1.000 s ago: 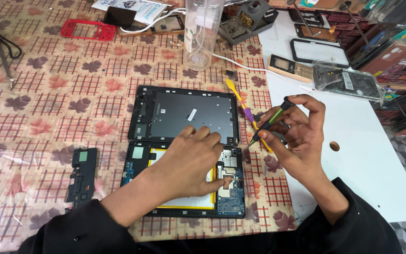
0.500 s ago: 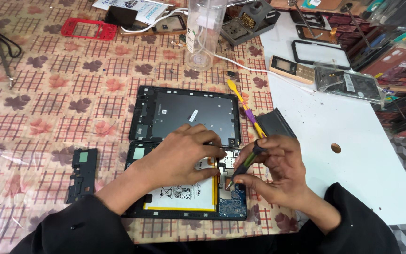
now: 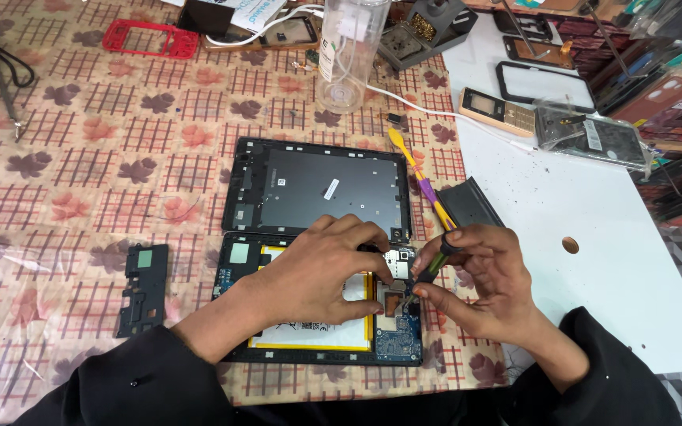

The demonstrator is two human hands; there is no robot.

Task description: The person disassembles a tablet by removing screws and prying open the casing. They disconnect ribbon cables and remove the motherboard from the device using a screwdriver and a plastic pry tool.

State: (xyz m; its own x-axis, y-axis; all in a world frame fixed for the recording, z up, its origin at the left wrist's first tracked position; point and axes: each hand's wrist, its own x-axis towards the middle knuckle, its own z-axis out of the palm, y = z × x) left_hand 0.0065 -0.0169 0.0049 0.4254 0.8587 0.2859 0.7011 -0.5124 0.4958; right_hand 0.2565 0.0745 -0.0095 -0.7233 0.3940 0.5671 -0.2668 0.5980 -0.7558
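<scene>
Head view: I see the opened tablet [image 3: 321,304] lying flat on the patterned tablecloth [image 3: 104,158], its removed back cover [image 3: 317,189] just above it. Left hand [image 3: 317,272] rests on the tablet, fingers curled and pressing down, grasping nothing I can make out. Right hand [image 3: 487,284] pinches a small screwdriver [image 3: 428,272], tip down at the circuit board [image 3: 396,315], probably on a screw. Yellow-and-purple pry tool [image 3: 424,185] lies beside the cover; black bracket [image 3: 144,288] well left.
</scene>
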